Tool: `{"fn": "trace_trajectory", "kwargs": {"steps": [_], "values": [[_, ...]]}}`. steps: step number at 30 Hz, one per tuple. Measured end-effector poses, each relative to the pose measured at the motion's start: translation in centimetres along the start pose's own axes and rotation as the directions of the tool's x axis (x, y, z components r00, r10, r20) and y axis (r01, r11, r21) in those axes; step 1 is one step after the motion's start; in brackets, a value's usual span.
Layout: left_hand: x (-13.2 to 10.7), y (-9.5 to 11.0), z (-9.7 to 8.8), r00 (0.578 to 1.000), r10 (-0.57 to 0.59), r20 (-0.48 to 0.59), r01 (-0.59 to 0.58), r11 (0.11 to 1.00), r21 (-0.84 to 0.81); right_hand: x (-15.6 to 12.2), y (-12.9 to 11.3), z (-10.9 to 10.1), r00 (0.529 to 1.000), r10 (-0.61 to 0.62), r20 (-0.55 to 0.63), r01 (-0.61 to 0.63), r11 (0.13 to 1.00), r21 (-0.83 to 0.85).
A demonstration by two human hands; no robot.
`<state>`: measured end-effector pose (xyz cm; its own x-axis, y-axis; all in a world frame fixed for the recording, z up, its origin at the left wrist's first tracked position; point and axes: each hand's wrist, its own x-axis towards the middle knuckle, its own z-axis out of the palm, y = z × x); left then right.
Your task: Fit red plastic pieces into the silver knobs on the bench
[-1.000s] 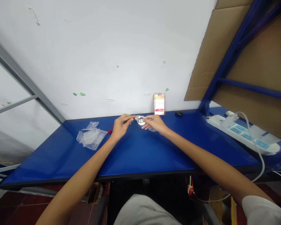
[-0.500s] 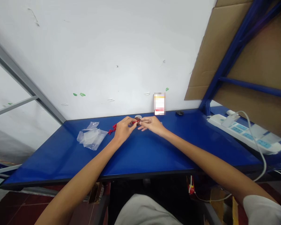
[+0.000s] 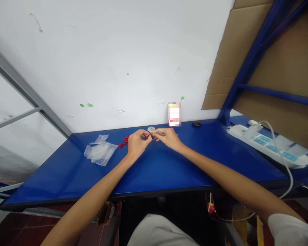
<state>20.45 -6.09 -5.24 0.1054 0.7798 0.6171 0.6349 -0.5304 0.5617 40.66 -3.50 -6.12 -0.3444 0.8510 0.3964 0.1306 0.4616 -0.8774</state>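
- Blue bench top (image 3: 169, 171) carries everything here, its far edge meeting a white wall (image 3: 118, 68)
- Left hand (image 3: 136, 143): closed, fingers curled inward, pinching a red cord (image 3: 123, 142) near the middle of the bench
- Right hand (image 3: 169, 138): also closed, thumb and fingers pinched, its fingertips just beside those of the left hand, on the same cord as far as the view shows
- Red cord: its knotted, twisted length hangs out on the left side of the left hand and lies on the bench, while the rest runs into the pinch between both hands
- Dark piece (image 3: 144, 136): a small item at the pinch, too small to tell what it is
- Metal disc (image 3: 151, 129): flat on the bench just beyond the hands, not touching them
- Plastic bag (image 3: 100, 154): crumpled and see-through, lying left of the cord, close to it
- Card (image 3: 174, 114): upright against the wall, right of the disc, its print blurred
- Black knob (image 3: 196, 124): small and round, at the back of the bench
- Power strip (image 3: 267, 145): white, lying at the right end of the bench, with a white cable (image 3: 284, 160) looping down over the edge
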Motion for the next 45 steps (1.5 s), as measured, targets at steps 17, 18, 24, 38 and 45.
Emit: {"fn": "trace_trajectory", "kwargs": {"steps": [17, 18, 24, 38, 45], "values": [[1.0, -1.8, -0.1, 0.924, -0.187, 0.333, 0.338, 0.807, -0.485, 0.2, -0.9, -1.4, 0.991, -0.130, 0.026, 0.132, 0.957, -0.257], [1.1, -2.0, -0.1, 0.924, -0.179, 0.338, 0.333, 0.809, -0.483, 0.3, -1.0, -1.5, 0.989, -0.141, 0.036, 0.145, 0.946, -0.289], [1.2, -1.9, -0.8, 0.988, -0.059, 0.140, 0.103, 0.937, -0.333, 0.2, -1.6, -1.7, 0.983, -0.180, 0.029, 0.171, 0.853, -0.494], [0.8, -2.2, -0.1, 0.945, 0.136, 0.298, -0.090, 0.982, -0.166, 0.1, -1.3, -1.5, 0.942, -0.278, 0.190, 0.332, 0.865, -0.377], [0.7, -2.4, 0.3, 0.957, 0.055, 0.284, 0.018, 0.969, -0.248, 1.7, -0.6, -6.9, 0.962, -0.209, 0.174, 0.266, 0.856, -0.442]]}}
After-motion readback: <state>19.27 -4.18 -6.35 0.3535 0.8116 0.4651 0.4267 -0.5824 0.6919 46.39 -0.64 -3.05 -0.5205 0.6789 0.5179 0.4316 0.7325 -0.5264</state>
